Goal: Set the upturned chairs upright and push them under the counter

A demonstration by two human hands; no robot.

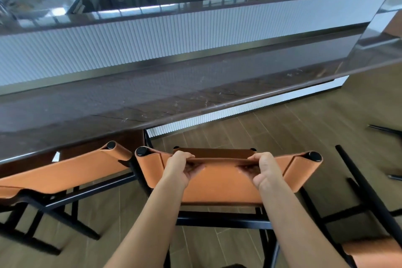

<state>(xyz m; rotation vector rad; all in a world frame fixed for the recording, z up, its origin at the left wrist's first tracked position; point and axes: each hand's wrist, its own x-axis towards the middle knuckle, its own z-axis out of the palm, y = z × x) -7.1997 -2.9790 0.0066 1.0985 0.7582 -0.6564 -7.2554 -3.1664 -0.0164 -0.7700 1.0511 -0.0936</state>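
1. Two hands, left hand [180, 168] and right hand [266, 169], curl their fingers over the top edge of the tan backrest [217, 183], lower centre.
2. Its chair stands upright, just short of the counter [152, 102]; push not yet done.
3. Lower left: neighbour chair [65, 169] looks tucked partly under.
4. Lower right: tipped chair [365, 183], legs up, crowds that side.

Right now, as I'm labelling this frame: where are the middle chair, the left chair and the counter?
middle chair [221, 180]: head view, centre of its orange backrest.
left chair [65, 172]: head view, its orange backrest.
counter [195, 98]: head view, its dark stone top near the front edge.
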